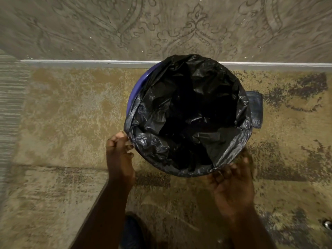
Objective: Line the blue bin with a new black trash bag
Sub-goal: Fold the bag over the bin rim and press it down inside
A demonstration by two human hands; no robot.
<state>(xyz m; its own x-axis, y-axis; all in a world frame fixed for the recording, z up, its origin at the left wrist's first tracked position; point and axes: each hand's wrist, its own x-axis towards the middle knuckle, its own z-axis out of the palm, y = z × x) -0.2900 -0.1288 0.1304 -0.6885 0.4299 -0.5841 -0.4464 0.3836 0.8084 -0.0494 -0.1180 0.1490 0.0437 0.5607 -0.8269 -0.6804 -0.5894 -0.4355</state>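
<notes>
A round blue bin (136, 88) stands on the carpet against the wall, seen from above. A black trash bag (188, 114) fills its mouth and is folded over most of the rim; a strip of bare blue rim shows only at the upper left. My left hand (119, 155) pinches the bag's edge at the bin's lower left. My right hand (231, 184) holds the bag's edge at the lower right, fingers curled on the plastic. The bag's inside is dark and crumpled.
A patterned wall (161, 27) with a white baseboard (80, 62) runs just behind the bin. A blue flat piece (255, 106) sticks out from the bin's right side. Worn tan carpet (62, 114) surrounds the bin. A small shiny object (327, 224) lies at the far right edge.
</notes>
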